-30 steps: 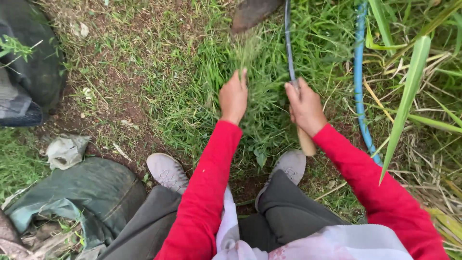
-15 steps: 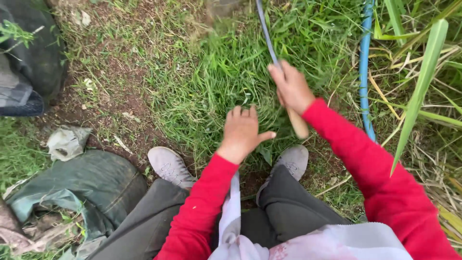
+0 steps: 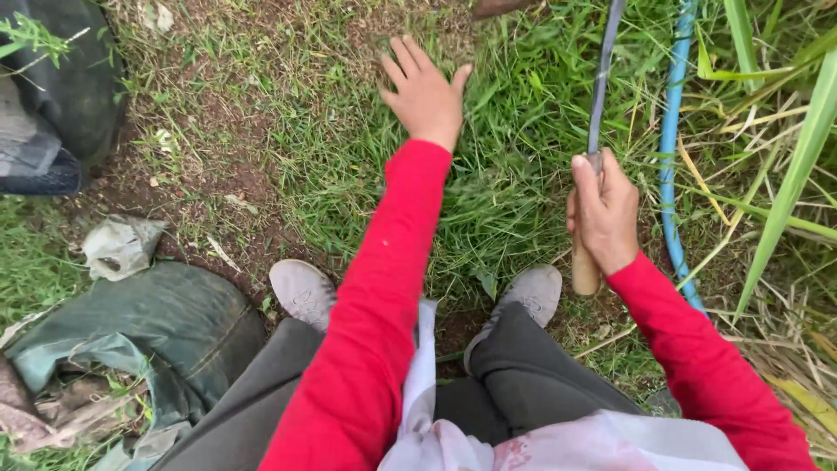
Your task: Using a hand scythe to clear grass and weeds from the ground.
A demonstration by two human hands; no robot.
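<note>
Far left there's a green sack (image 3: 166, 340) and a crumpled rag (image 3: 118, 246) on the dirt. My left hand (image 3: 425, 94) is stretched out over the grass (image 3: 514, 192), fingers spread, holding nothing. My right hand (image 3: 603, 214) is clamped round the sickle (image 3: 596, 131), blade pointing up, just beside the blue hose (image 3: 670, 157).
</note>
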